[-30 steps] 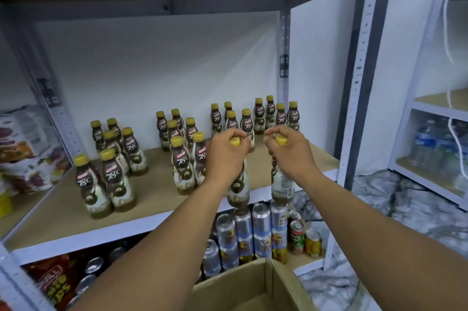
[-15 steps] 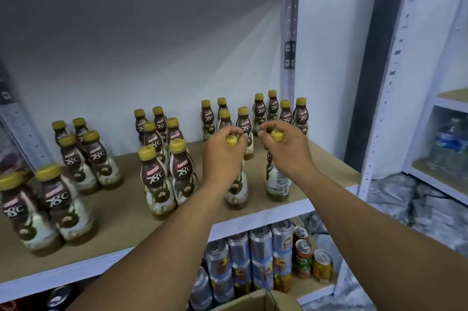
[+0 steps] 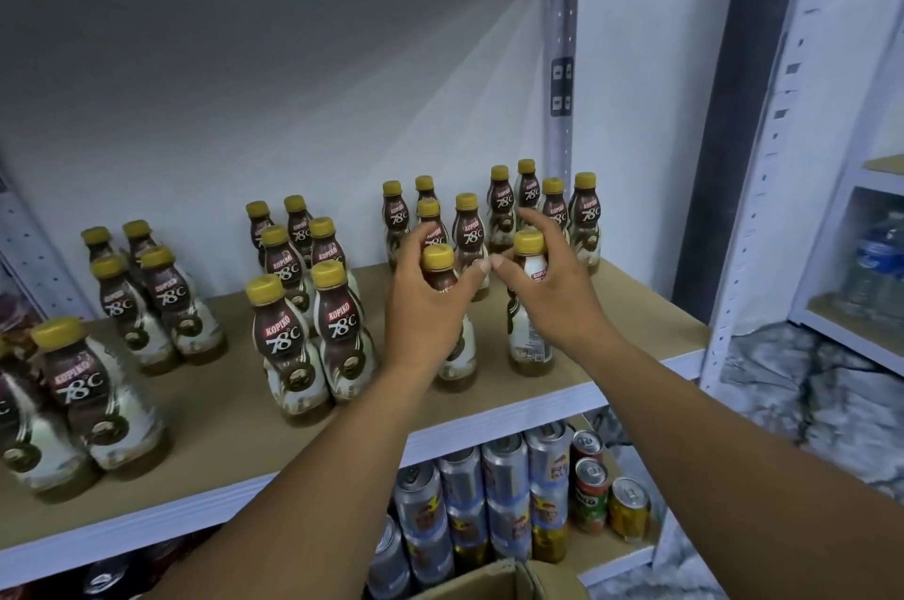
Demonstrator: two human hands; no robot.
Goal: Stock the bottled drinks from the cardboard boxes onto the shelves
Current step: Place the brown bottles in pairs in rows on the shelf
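Observation:
Two brown-and-cream coffee bottles with yellow caps stand side by side near the front right of the tan shelf board (image 3: 631,306). My left hand (image 3: 425,311) is spread around the neck of the left bottle (image 3: 439,258), fingers behind the cap and thumb out to the right. Around the right bottle (image 3: 531,345), my right hand (image 3: 562,301) lies the same way, fingers stretched up behind its cap. Neither cap is pinched. The two thumbs almost meet between the bottles. Several matching bottles (image 3: 337,325) stand in small groups along the shelf.
The corner of a cardboard box (image 3: 513,582) shows at the bottom edge. Stacked drink cans (image 3: 504,501) fill the shelf below. A perforated white upright (image 3: 763,208) bounds the shelf on the right, with water bottles (image 3: 875,267) on the neighbouring rack.
Both bottles came up from below shelf level and now stand on the board. My fingers, which pinched the two caps, have spread open. The view has moved closer to the shelf.

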